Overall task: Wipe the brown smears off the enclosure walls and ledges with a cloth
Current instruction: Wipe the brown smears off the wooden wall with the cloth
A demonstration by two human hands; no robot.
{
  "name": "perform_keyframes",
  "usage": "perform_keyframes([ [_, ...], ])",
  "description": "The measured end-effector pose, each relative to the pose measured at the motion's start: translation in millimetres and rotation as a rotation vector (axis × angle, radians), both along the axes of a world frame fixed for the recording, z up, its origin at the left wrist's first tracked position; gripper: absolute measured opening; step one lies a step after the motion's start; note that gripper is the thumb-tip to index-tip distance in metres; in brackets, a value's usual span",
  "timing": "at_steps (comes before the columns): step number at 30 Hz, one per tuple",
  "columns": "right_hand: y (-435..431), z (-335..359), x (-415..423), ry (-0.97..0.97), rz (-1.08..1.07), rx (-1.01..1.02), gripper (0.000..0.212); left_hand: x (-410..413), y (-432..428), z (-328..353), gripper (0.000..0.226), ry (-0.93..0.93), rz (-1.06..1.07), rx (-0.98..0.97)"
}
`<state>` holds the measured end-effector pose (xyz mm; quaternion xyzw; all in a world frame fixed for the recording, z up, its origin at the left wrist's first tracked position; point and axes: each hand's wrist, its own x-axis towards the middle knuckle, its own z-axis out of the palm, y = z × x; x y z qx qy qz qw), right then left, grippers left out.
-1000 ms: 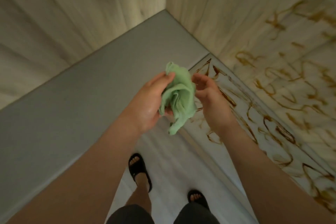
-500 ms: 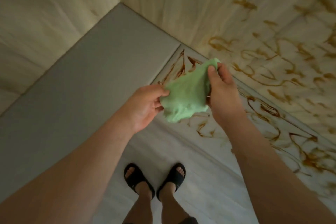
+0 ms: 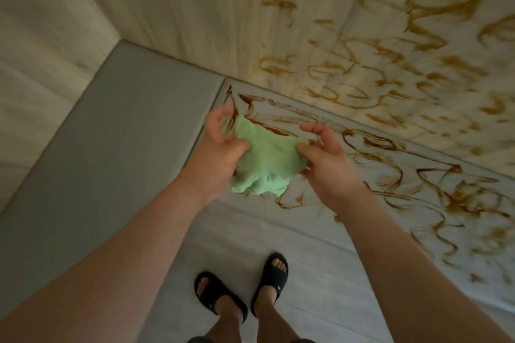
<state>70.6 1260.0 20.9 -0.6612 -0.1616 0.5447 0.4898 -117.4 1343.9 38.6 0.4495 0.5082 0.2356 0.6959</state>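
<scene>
Holding the cloth [image 3: 267, 162] bunched between both hands, frame centre. Your left hand [image 3: 220, 147] grips its 9 o'clock edge and your right hand [image 3: 326, 160] pinches the 3 o'clock edge. The cloth hangs over the ledge [image 3: 373, 147]; can't tell contact. Smears [image 3: 462, 199] cover the ledge and wall [image 3: 211, 22], 12 to 4 o'clock.

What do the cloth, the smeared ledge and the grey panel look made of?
The cloth: soft green fabric, possibly microfibre; it bunches and folds limply. The ledge: hard, smooth, pale with faint veining; marble or marble-look laminate, unclear. The grey panel: matte, uniform, seamless; maybe painted board or vinyl, can't tell.
</scene>
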Motion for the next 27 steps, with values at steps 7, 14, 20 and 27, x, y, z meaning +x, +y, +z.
perform_keyframes([
  [7,0.2,19.9,29.5,-0.737,0.607,-0.042,0.056,19.3,14.8,-2.6,0.047,0.485,-0.463,0.524],
  [14,31.1,31.5,38.9,-0.608,0.358,-0.034,0.011,33.6,65.6,11.3,0.015,0.561,-0.395,0.651],
  [20,77.8,85.3,16.3,0.329,-0.030,0.266,0.045,38.6,113.1,73.2,0.017,0.175,-0.335,0.742],
  [27,151.6,43.4,-41.8,0.850,-0.257,0.333,0.060,51.2,184.8,63.4,0.018,0.386,-0.350,0.890],
])
